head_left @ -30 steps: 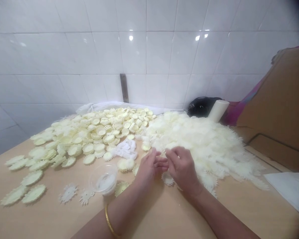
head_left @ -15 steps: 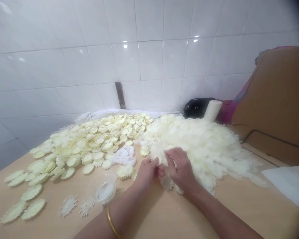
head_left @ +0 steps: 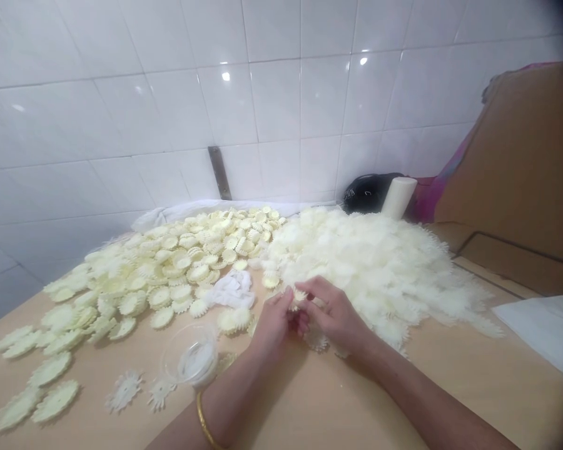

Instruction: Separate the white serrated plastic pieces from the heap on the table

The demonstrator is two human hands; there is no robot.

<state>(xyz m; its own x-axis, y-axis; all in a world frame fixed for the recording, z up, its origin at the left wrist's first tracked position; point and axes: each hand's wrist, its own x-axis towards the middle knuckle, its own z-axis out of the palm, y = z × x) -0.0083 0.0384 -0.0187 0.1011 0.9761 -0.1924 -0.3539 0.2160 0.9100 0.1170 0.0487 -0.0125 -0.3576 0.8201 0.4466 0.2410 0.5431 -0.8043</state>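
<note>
Close together over the table's middle, my left hand and my right hand both pinch a small cream scalloped disc, like a paper flower. Its lower part is hidden by my fingers. To the left spreads a heap of pale yellow scalloped discs, some stacked. Behind and right of my right hand lies a big pile of thin white frilled pieces. A clear round tub with something white inside stands beside my left forearm. A crumpled white cloth rests beyond it.
Two flat white toothed pieces lie at the front left. Behind the white pile are a white cylinder and a black object. A large cardboard box and a white sheet occupy the right. A tiled wall closes the back.
My right hand has moved left to meet my left hand, and its fingers have closed on the small disc. The view has shifted slightly.
</note>
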